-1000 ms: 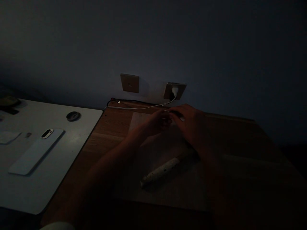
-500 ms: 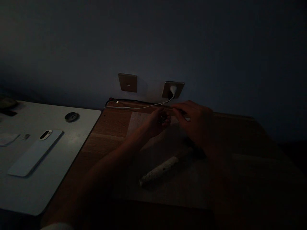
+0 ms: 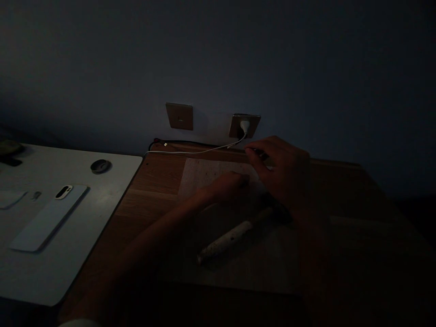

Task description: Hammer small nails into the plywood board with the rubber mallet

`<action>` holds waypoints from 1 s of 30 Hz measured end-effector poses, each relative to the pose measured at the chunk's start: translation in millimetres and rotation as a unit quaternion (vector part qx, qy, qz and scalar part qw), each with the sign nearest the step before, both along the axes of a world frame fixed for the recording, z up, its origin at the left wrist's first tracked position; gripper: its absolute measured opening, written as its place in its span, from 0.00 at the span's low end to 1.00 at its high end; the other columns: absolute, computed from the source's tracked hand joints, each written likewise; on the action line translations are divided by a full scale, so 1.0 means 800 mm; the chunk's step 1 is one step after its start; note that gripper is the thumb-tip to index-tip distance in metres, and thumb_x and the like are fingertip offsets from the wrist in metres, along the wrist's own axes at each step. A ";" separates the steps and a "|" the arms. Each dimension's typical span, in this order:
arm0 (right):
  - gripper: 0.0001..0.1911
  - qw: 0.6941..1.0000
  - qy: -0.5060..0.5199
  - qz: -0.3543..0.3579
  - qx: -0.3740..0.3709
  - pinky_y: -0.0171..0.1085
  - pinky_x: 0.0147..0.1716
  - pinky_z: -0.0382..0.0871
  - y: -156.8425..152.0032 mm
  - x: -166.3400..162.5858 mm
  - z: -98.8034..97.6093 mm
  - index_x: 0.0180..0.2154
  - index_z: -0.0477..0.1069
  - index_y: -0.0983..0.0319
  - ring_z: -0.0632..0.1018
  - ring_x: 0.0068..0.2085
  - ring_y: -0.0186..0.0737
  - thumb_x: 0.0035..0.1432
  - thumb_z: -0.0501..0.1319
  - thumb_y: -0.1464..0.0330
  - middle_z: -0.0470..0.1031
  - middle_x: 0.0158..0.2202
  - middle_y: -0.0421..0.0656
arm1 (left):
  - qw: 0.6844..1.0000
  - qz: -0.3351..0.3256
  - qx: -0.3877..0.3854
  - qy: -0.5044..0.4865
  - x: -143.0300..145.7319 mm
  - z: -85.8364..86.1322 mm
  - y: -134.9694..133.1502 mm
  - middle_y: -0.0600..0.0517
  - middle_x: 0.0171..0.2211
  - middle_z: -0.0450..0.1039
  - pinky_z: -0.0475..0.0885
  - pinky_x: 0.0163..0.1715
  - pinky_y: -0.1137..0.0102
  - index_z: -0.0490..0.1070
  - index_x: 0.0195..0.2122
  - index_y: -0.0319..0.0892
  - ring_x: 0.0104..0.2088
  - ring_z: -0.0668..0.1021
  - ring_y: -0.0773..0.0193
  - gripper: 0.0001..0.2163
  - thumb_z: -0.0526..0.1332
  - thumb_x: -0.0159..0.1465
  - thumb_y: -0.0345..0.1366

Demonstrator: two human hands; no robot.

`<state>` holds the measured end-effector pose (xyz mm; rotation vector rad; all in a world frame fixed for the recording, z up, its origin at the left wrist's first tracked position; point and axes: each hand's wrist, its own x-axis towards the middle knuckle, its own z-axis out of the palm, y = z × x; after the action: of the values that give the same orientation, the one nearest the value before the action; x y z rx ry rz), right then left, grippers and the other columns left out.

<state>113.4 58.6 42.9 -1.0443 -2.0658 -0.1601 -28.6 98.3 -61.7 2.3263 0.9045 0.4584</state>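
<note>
The scene is very dark. My left hand (image 3: 231,182) is turned palm down and closed just above a pale sheet (image 3: 194,175). Its fingertips are hidden, so what it holds cannot be made out. Higher and to the right, my right hand (image 3: 281,163) has thumb and forefinger pinched together, near the wall. Anything in that pinch is too dark and small to name. Below both hands, a hammer-like tool with a whitish, stained handle (image 3: 226,239) lies slantwise on the sheet, its dark head (image 3: 281,212) partly behind my right wrist.
A white board (image 3: 98,200) on the left bears a phone (image 3: 51,218) and a round dark tin or lid (image 3: 100,166). A white cable (image 3: 194,152) runs along the wooden tabletop (image 3: 163,177) to a plug (image 3: 245,126) in the wall socket. Another wall plate (image 3: 180,116) is beside it.
My left hand has moved down and away from my right hand, turning from palm up with curled fingers to palm down. My right hand stays nearly in place, still pinched.
</note>
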 end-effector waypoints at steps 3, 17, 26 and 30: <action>0.08 1.000 -0.006 -0.006 -0.010 0.40 0.39 0.76 -0.001 0.001 0.002 0.40 0.79 0.57 0.82 0.36 0.41 0.70 0.60 0.67 0.82 0.38 0.44 | 0.998 -0.061 -0.004 0.012 -0.006 0.012 -0.003 0.47 0.37 0.81 0.68 0.36 0.69 0.76 0.39 0.41 0.35 0.80 0.60 0.07 0.58 0.68 0.31; 0.06 0.999 -0.018 0.016 0.029 0.43 0.43 0.78 -0.006 0.004 0.007 0.40 0.78 0.59 0.82 0.43 0.44 0.68 0.61 0.69 0.80 0.44 0.48 | 0.998 -0.028 0.016 0.058 -0.069 0.105 -0.046 0.44 0.55 0.80 0.71 0.53 0.64 0.75 0.57 0.44 0.53 0.81 0.55 0.15 0.59 0.72 0.34; 0.06 0.994 -0.017 0.037 0.102 0.42 0.39 0.79 -0.033 -0.008 0.028 0.36 0.75 0.58 0.82 0.41 0.42 0.69 0.63 0.67 0.78 0.43 0.47 | 0.874 0.396 0.125 0.254 -0.313 0.075 -0.154 0.41 0.56 0.77 0.69 0.57 0.58 0.74 0.56 0.43 0.57 0.77 0.47 0.19 0.52 0.71 0.44; 0.07 0.992 -0.033 0.048 0.112 0.42 0.41 0.79 -0.056 -0.020 0.044 0.45 0.76 0.55 0.81 0.43 0.44 0.71 0.59 0.69 0.78 0.45 0.47 | 0.747 0.541 0.074 0.379 -0.417 0.047 -0.199 0.32 0.59 0.72 0.72 0.48 0.57 0.69 0.60 0.36 0.56 0.76 0.39 0.28 0.49 0.71 0.52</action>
<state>97.8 14.0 77.8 -0.8107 -2.0963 -0.3736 -362.4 -60.6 -24.3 1.8274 2.7121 -0.0551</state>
